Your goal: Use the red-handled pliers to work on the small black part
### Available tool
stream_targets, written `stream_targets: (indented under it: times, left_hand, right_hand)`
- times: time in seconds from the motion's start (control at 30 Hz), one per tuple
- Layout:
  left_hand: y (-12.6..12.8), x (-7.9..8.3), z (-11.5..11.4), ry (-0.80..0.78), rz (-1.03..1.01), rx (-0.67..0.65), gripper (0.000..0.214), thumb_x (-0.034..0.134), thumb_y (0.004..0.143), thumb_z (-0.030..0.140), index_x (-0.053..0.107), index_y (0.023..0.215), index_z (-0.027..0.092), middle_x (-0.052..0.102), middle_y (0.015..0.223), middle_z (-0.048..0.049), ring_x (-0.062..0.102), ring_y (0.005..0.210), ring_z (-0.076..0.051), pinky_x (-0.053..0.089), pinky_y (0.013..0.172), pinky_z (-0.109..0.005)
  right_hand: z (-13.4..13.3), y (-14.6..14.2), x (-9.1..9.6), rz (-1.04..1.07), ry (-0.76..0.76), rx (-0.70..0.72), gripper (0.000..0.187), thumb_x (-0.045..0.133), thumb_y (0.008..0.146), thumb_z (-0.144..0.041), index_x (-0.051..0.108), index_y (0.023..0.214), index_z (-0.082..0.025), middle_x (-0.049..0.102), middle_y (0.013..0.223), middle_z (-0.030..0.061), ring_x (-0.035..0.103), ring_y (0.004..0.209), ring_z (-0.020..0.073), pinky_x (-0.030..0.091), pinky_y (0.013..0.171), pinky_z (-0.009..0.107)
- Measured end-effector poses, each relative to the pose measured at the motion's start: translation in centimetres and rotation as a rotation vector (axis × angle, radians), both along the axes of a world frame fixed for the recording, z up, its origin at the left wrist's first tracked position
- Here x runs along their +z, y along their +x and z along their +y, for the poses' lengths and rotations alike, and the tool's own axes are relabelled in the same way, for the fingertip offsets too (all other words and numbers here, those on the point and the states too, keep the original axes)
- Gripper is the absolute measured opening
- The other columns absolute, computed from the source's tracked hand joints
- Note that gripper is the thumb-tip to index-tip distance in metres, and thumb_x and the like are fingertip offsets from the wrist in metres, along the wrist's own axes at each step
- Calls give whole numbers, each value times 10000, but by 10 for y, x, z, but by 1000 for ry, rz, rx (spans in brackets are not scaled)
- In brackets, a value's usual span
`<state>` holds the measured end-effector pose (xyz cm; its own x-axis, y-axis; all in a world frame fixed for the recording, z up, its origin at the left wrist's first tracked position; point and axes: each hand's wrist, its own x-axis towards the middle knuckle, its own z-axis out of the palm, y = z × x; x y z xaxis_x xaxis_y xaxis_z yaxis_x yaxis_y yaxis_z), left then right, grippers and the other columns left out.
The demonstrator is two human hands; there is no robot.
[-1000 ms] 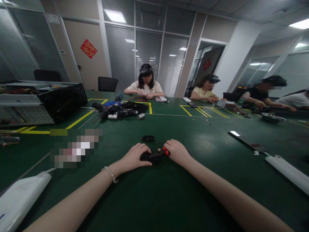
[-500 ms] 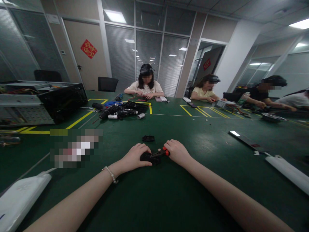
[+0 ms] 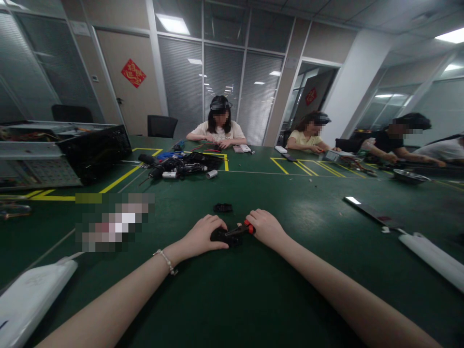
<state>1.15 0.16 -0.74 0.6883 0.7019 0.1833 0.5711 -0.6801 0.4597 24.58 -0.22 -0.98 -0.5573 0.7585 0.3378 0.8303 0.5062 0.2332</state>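
My left hand (image 3: 204,235) is closed around a small black plastic part (image 3: 218,235) on the green table, thumb in front and fingers behind. My right hand (image 3: 267,228) grips red-handled pliers (image 3: 249,227), whose dark jaws point left and rest against the black part. Whether the jaws have hold of a piece of it is too small to tell. Just beyond both hands lies another black plastic piece (image 3: 222,208), touched by neither.
An opened computer case (image 3: 39,164) stands at the left. Farther back is a pile of black parts and tools with a power drill (image 3: 156,171). White power banks lie at left (image 3: 36,299) and right (image 3: 431,258), beside a phone (image 3: 368,211). Several people sit across the table.
Both hands, the pliers and the black part keep almost the same place. At the far right, a person's arm and the bottle near it have shifted slightly.
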Motion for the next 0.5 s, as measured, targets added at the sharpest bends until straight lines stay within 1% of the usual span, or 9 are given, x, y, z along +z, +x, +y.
stream_targets:
  times: [0.23,0.5]
  left_hand:
    - [0,0,1,-10,-2,1,376,596,697,493,522,954,229,513,1004,-21,446,941,-214,362,784,-325]
    - [-1,-1,1,-33,0,13,382,591,696,500,527,957,228,512,1013,-21,452,946,-215,372,779,-325]
  right_hand:
    - [-1,-1,3,-12,-8,12,112,468,781,-172,569,825,-153,565,813,56,480,744,155,362,690,269]
    - [-2,-1,3,-4,-3,17,129,465,791,-199,577,836,-154,566,812,62,483,752,160,365,692,274]
